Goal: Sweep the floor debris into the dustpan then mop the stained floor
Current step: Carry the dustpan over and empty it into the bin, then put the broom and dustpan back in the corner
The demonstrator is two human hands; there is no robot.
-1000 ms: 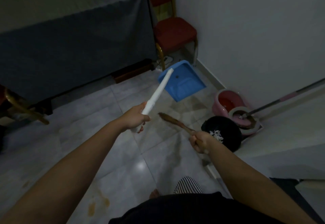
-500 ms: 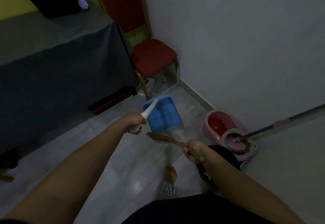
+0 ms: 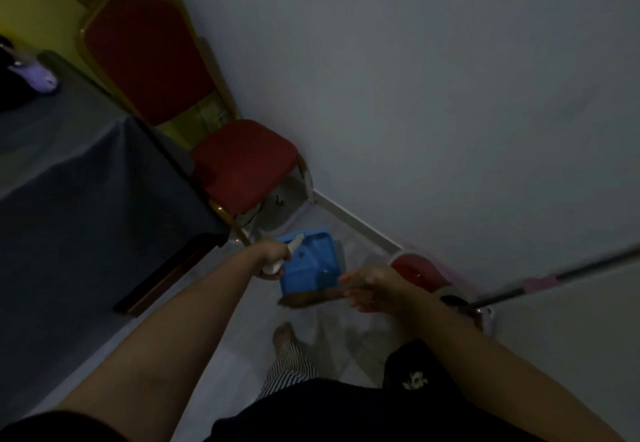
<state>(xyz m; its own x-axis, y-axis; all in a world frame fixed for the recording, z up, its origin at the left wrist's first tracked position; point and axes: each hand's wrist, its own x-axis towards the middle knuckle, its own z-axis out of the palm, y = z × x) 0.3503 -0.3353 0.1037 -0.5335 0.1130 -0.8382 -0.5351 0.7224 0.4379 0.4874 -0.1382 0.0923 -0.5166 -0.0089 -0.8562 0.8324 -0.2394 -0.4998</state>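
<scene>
My left hand (image 3: 273,256) grips the white handle of a blue dustpan (image 3: 310,263), which hangs in front of me above the tiled floor (image 3: 239,355). To its right, my right hand (image 3: 372,289) holds a small brown broom (image 3: 304,299); the bristles point left, just below the dustpan's lower edge. A pink mop bucket (image 3: 420,270) with a red inside stands by the wall behind my right hand. The mop's long handle (image 3: 561,277) leans up to the right. The frame is dim and blurred, so no debris can be made out.
A red chair (image 3: 242,164) with a gold frame stands in the corner, right behind the dustpan. A table under a dark cloth (image 3: 90,206) fills the left side. A black bin (image 3: 415,369) sits low beside my right arm. My bare foot (image 3: 284,332) is on the floor.
The view has tilted up and swung toward the corner. Both hands have come closer together, and the broom head now sits right under the dustpan's edge.
</scene>
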